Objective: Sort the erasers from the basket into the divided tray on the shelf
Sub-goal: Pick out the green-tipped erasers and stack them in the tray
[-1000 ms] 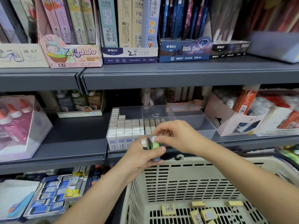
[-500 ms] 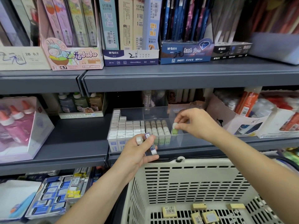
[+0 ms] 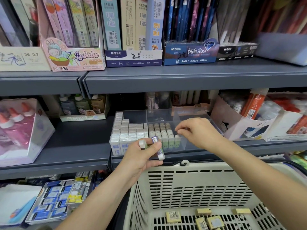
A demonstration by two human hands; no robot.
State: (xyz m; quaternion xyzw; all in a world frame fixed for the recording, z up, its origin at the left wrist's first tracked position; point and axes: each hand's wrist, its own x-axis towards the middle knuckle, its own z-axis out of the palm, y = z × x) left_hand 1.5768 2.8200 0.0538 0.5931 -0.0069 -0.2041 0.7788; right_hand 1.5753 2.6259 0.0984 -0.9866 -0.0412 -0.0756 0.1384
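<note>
Holding two erasers (image 3: 157, 147) tight, the left hand (image 3: 141, 159) waits by the clear tray (image 3: 196, 113). The right hand (image 3: 197, 132) hangs over it, fingers loose, holding nothing.

**Open room on the tray's right, packed rows on its left**

The divided tray (image 3: 196, 113) is open from above under the upper shelf (image 3: 182, 78). Its left and middle compartments are packed with white erasers (image 3: 131, 130) and green erasers (image 3: 163, 131); the right compartment, at frame centre-right, is bare. A cardboard box (image 3: 232, 123) stands just beside the tray's right wall. The basket (image 3: 191, 188) blocks the shelf front below.
</note>
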